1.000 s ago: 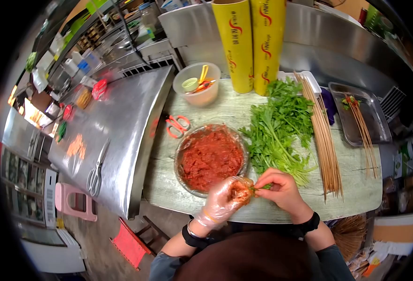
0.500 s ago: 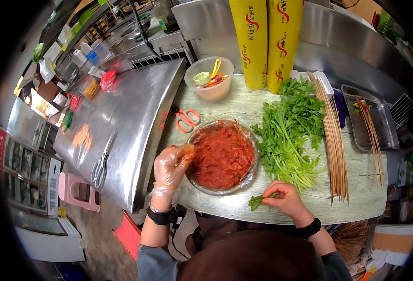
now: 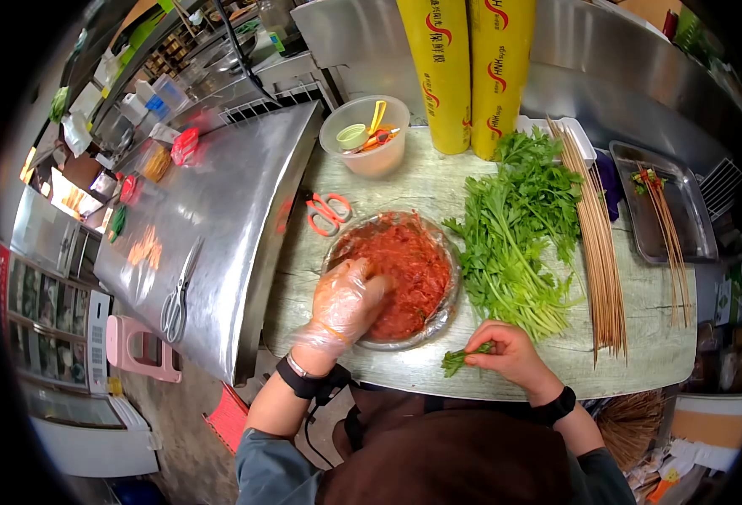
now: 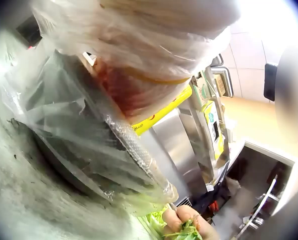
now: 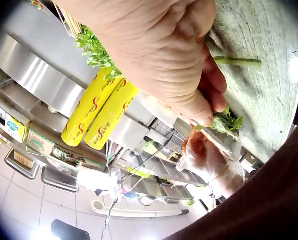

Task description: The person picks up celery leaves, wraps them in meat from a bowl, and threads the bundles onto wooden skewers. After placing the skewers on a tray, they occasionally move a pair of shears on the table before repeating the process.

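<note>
My left hand [image 3: 344, 301], in a clear plastic glove, reaches over the near left rim of a film-lined bowl [image 3: 448, 316]. Its fingers go down into the red minced meat mixture [image 3: 406, 273], which hides the tips. In the right wrist view, red paste coats the fingers of that left hand [image 5: 209, 157]. My bare right hand [image 3: 507, 355] pinches a small celery sprig [image 3: 454, 362] between thumb and fingers, close over the table's front edge. The leaves of the sprig [image 5: 227, 122] stick out past the fingertips.
A heap of celery [image 3: 514, 244] lies right of the bowl, beside a bundle of wooden skewers [image 3: 598, 261]. A metal tray [image 3: 682, 202] holds several loaded skewers. Behind stand yellow film rolls [image 3: 442, 84] and a plastic tub [image 3: 367, 156]. Orange-handled scissors [image 3: 329, 215] lie left of them.
My hands were together at the bowl's front edge, then parted. The left went to the left rim and afterwards into the meat. The right kept the celery sprig and drew slightly nearer me.
</note>
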Tool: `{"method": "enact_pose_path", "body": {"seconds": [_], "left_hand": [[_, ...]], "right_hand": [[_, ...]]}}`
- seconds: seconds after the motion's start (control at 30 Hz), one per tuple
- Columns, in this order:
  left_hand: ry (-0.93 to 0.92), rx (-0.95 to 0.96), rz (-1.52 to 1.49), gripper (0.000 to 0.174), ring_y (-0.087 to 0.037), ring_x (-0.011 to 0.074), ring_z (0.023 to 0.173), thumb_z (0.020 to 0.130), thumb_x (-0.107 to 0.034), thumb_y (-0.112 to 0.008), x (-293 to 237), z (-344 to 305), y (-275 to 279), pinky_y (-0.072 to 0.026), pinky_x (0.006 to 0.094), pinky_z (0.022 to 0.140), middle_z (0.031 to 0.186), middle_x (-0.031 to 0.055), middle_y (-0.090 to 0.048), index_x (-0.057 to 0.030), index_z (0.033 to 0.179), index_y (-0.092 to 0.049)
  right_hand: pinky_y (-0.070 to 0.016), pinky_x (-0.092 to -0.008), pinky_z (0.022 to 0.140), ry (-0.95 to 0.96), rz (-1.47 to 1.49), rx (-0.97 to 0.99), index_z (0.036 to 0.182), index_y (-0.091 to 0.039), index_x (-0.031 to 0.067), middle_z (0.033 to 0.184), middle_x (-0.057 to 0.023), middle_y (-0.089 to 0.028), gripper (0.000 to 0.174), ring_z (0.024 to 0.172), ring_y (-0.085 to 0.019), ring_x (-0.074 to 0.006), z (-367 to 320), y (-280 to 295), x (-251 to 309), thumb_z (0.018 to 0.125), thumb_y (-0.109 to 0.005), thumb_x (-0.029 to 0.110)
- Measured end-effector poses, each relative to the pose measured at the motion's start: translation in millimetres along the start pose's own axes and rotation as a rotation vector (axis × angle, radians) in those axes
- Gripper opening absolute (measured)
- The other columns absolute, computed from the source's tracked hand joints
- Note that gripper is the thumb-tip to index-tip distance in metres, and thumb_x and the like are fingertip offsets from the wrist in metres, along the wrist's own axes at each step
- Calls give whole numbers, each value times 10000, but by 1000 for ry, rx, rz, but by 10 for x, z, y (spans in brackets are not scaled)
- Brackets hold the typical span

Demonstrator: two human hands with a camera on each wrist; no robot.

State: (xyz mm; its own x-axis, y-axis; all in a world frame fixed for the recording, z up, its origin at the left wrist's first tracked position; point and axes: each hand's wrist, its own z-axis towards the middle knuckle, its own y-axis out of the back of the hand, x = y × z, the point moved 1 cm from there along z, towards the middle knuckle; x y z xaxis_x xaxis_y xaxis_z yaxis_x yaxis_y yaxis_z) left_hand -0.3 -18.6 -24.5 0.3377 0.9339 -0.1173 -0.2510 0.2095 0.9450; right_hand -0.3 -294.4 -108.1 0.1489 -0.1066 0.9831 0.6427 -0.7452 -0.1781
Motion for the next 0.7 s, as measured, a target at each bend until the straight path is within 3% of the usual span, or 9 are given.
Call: {"method": "enact_pose_path", "body": {"seconds": [0.13, 0.23, 0.27, 0.3, 0.37, 0.4, 0.53, 0.63, 0.7], "left_hand": [[127, -8, -74, 199, -608, 300, 754, 684, -60, -718, 49, 5, -33, -492, 385, 652, 792, 103, -624, -99, 873, -672], [222, -215, -357, 124, -649, 255, 758, 746, -33, -688, 170, -15, -59, -512, 341, 692, 824, 116, -674, -55, 868, -682], [358, -175, -475, 110, -666, 196, 804, 777, 0, -658, 196, -30, -29, -514, 306, 733, 853, 107, -696, -22, 881, -689], [342, -258, -587, 105, -633, 150, 696, 820, -26, -628, 270, -26, -65, -500, 273, 634, 803, 91, -686, -2, 904, -687], [699, -203, -1051, 135, -560, 110, 577, 868, -89, -604, 381, -94, -84, -441, 224, 526, 744, 78, -654, 19, 898, -679], [673, -250, -1124, 246, -474, 81, 502, 919, -201, -567, 425, -98, -112, -361, 193, 460, 691, 53, -609, 25, 914, -663], [688, -292, -1345, 333, -469, 82, 531, 946, -289, -524, 521, -112, -91, -374, 216, 492, 659, 37, -572, 24, 922, -634], [795, -204, -1349, 279, -472, 74, 557, 938, -200, -534, 393, -23, 64, -381, 194, 532, 678, 8, -579, 40, 1000, -661], [717, -192, -1327, 224, -514, 71, 636, 877, -100, -595, 396, -41, 48, -409, 198, 577, 731, 1, -585, 47, 1038, -647]], "right_hand": [[-399, -170, 582, -2, 7, 4, 878, -652, 37, 876, -3, -588, 112, 712, -528, -43, 5, 7, -14, 784, -708, 10], [-403, -170, 585, 1, 13, 3, 880, -651, 35, 874, -5, -588, 114, 714, -531, -44, 6, 11, -33, 785, -709, 13], [-406, -170, 588, 2, 8, 6, 881, -650, 34, 874, -6, -588, 115, 717, -534, -45, 7, 14, -39, 785, -709, 14], [-410, -171, 591, -2, 13, 0, 881, -649, 33, 875, -7, -588, 114, 721, -538, -46, 3, 11, -34, 786, -709, 13], [-417, -173, 598, -11, 25, -6, 880, -647, 29, 877, -9, -588, 112, 729, -544, -49, 4, -7, -19, 788, -708, 13], [-420, -173, 600, -16, 31, -8, 880, -646, 28, 878, -9, -588, 111, 734, -547, -49, 5, -14, -16, 789, -707, 12], [-421, -173, 601, -21, 62, -18, 879, -644, 26, 879, -6, -587, 109, 738, -547, -48, 4, -33, 10, 790, -706, 10], [-409, -170, 591, -18, 57, -14, 884, -644, 27, 878, 0, -584, 114, 724, -534, -40, 2, -18, -15, 791, -706, 10], [-398, -168, 584, -20, 46, -10, 886, -644, 29, 877, 4, -581, 116, 713, -522, -35, -1, -5, -34, 791, -707, 12]]}}
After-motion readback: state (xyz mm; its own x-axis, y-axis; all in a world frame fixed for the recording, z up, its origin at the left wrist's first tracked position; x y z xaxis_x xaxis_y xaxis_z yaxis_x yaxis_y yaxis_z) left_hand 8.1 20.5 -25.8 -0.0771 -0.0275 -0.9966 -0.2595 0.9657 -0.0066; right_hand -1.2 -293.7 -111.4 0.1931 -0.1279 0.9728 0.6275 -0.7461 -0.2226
